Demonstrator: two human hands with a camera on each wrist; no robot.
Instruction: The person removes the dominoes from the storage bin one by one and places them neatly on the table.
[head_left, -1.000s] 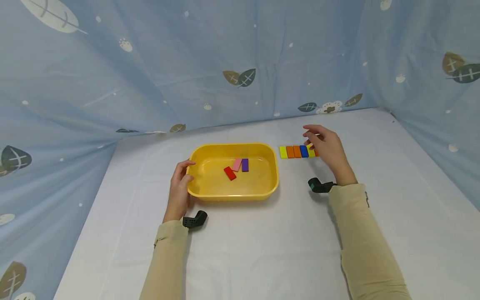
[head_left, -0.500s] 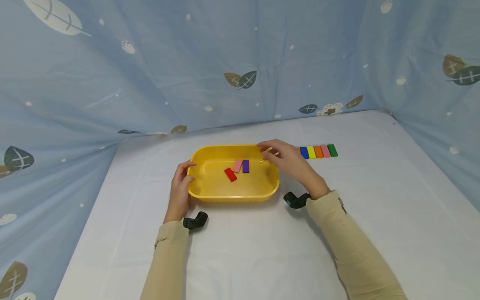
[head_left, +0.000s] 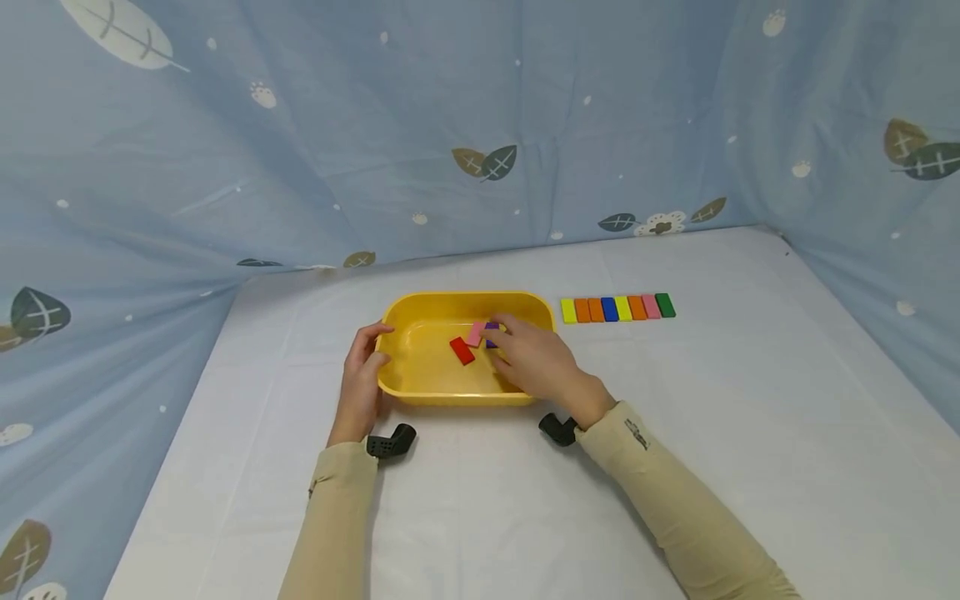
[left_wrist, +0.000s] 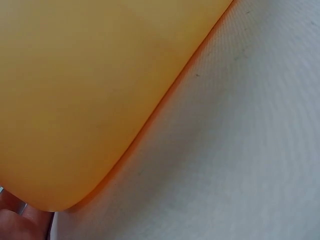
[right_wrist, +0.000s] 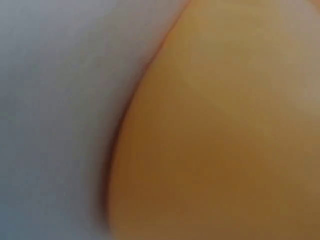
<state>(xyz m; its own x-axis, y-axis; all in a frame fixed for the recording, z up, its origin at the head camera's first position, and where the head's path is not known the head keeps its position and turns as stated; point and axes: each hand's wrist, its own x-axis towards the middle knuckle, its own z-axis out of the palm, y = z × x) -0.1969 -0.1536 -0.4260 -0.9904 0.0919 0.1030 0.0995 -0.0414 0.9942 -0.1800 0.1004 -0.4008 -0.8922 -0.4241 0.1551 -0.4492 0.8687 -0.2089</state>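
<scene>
Gripping the left edge of the yellow tray [head_left: 420, 367] on the bench [head_left: 480, 500] is the left hand [head_left: 360, 382]; the right hand [head_left: 538, 358] reaches over the purple block [head_left: 491, 343] inside, its hold unclear. A row of coloured blocks [head_left: 609, 309] lies beyond the tray's right edge.

nothing legible — the dark mark [head_left: 636, 433] on the right sleeve [head_left: 675, 508] is too small to read.

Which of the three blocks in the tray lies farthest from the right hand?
The red block, leftmost of the three in the head view; the right hand partly covers the purple block and is close beside the pink block.
</scene>
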